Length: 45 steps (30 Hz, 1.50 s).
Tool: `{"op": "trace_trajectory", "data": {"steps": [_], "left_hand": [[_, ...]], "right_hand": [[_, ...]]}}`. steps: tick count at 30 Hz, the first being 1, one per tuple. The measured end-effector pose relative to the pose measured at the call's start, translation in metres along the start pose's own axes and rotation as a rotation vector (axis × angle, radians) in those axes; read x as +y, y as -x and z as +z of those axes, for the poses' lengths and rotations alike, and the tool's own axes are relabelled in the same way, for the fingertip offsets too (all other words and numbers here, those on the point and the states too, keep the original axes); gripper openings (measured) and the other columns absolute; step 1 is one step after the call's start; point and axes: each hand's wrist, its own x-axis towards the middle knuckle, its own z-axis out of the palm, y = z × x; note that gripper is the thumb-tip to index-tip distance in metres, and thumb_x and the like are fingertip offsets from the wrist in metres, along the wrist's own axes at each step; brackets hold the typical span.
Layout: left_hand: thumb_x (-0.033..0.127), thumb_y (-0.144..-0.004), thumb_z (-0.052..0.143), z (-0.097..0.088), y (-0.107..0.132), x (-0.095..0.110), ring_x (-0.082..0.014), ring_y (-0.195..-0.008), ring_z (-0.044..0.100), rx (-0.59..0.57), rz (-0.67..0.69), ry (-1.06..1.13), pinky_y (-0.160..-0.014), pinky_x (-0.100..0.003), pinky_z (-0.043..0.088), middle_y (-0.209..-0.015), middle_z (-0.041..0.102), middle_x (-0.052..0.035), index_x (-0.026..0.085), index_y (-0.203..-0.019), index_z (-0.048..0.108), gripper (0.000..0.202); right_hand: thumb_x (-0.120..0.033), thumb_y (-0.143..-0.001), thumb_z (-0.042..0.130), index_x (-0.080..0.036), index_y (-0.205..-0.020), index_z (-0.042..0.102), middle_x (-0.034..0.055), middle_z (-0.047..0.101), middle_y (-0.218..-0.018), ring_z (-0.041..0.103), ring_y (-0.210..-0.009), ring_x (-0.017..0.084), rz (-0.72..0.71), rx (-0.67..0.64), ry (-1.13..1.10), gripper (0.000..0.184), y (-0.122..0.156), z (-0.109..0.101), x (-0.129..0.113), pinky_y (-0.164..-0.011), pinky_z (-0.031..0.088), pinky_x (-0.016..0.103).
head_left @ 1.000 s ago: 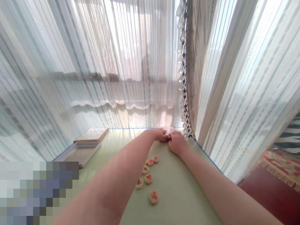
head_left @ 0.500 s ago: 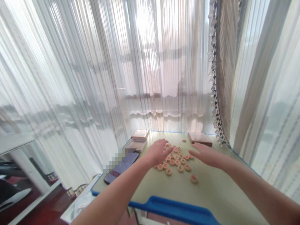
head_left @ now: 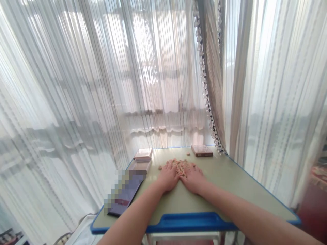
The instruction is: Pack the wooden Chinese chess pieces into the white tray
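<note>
Head view — green desk (head_left: pixel 224 183), round pieces (head_left: pixel 180 166), sheer curtains (head_left: pixel 76 85)

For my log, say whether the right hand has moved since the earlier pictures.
Yes: the right hand has shifted left, from right of the flat brown box to left of it.

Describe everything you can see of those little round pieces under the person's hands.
The xiangqi pieces are small round discs that look like pale wood, heaped in a tight, overlapping cluster on the pale green table, towards its far side. The fingers of the left hand and right hand lie against and over the cluster from the near side. A few pieces sit apart, such as one just left of the cluster. Any markings are too small to read from this view.
</note>
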Motion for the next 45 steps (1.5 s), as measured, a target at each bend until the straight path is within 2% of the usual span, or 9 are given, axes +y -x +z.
{"op": "trace_trajectory", "data": {"steps": [7,11,17,22,30,35,39,42,45], "left_hand": [[0.039,-0.089,0.029,0.004,-0.01,-0.01,-0.0232,-0.132,0.032,0.245,0.004,0.045,-0.108,-0.037,0.027,-0.137,0.045,-0.0073,0.017,-0.128,0.046,0.048],[0.045,-0.089,0.024,-0.003,-0.009,-0.013,-0.0288,-0.131,0.031,0.366,-0.277,-0.124,-0.108,-0.041,0.023,-0.133,0.048,-0.0155,0.01,-0.123,0.05,0.055],[0.049,-0.086,0.03,-0.001,-0.021,-0.024,-0.0365,-0.128,0.034,0.201,-0.62,-0.242,-0.104,-0.049,0.023,-0.134,0.043,-0.0228,0.008,-0.128,0.047,0.061],[0.039,-0.086,0.034,-0.001,-0.023,-0.027,-0.0359,-0.129,0.032,0.163,-0.618,-0.244,-0.102,-0.044,0.027,-0.138,0.038,-0.0228,0.01,-0.127,0.048,0.052],[0.02,-0.08,0.039,-0.013,-0.018,-0.025,-0.0313,-0.099,0.055,0.267,-0.574,-0.239,-0.078,-0.042,0.044,-0.112,0.057,-0.0192,0.011,-0.107,0.057,0.033],[0.005,-0.081,0.032,-0.015,-0.019,-0.028,-0.0275,-0.095,0.058,0.252,-0.562,-0.283,-0.076,-0.036,0.045,-0.098,0.064,-0.02,0.005,-0.119,0.051,0.043],[0.003,-0.08,0.033,-0.016,-0.02,-0.032,-0.0259,-0.088,0.061,0.245,-0.529,-0.312,-0.074,-0.035,0.045,-0.088,0.067,-0.0181,0.004,-0.13,0.043,0.051],[0.005,-0.08,0.036,-0.02,-0.018,-0.029,-0.0254,-0.088,0.06,0.285,-0.507,-0.29,-0.074,-0.035,0.045,-0.087,0.067,-0.0159,0.008,-0.131,0.043,0.052],[0.005,-0.077,0.04,-0.026,-0.014,-0.022,-0.0263,-0.091,0.058,0.382,-0.498,-0.233,-0.076,-0.036,0.044,-0.091,0.066,-0.0149,0.011,-0.131,0.044,0.054]], "right_hand": [[-0.05,-0.084,0.037,-0.018,-0.137,0.04,0.0162,0.036,-0.141,0.027,-0.13,0.036,-0.029,0.04,-0.008,0.062,-0.027,0.014,-0.013,-0.103,0.021,0.048],[-0.061,-0.072,0.05,-0.017,-0.132,0.047,0.0164,0.041,-0.137,0.027,-0.128,0.039,-0.04,0.11,-0.028,0.074,-0.031,0.021,-0.005,-0.103,0.018,0.052],[-0.044,-0.08,0.046,-0.015,-0.104,0.066,0.0119,0.06,-0.118,0.048,-0.114,0.025,-0.252,0.217,-0.197,0.042,-0.056,0.011,0.027,-0.102,0.03,0.037],[-0.045,-0.085,0.038,-0.009,-0.109,0.063,0.0158,0.055,-0.125,0.047,-0.119,0.023,-0.141,0.161,-0.329,0.05,-0.076,0.008,0.055,-0.103,0.032,0.035],[-0.052,-0.08,0.045,-0.015,-0.13,0.046,0.0125,0.032,-0.145,0.03,-0.132,0.023,0.001,0.137,-0.457,0.062,-0.081,0.015,0.055,-0.108,0.024,0.037],[-0.054,-0.081,0.045,-0.014,-0.137,0.037,0.011,0.02,-0.15,0.017,-0.137,0.024,-0.131,0.042,-0.382,0.069,-0.095,0.013,0.053,-0.111,0.017,0.037],[-0.064,-0.085,0.026,-0.007,-0.14,0.028,0.0182,0.026,-0.146,0.022,-0.136,0.027,-0.059,-0.001,-0.366,0.08,-0.108,0.017,0.055,-0.11,0.017,0.04],[-0.067,-0.081,0.032,-0.008,-0.137,0.036,0.0176,0.037,-0.141,0.029,-0.132,0.028,-0.138,-0.001,-0.308,0.081,-0.108,0.018,0.055,-0.108,0.02,0.04],[-0.055,-0.087,0.032,-0.009,-0.125,0.051,0.0155,0.054,-0.126,0.045,-0.12,0.025,-0.139,0.11,-0.278,0.063,-0.105,0.015,0.056,-0.102,0.03,0.035]]}}
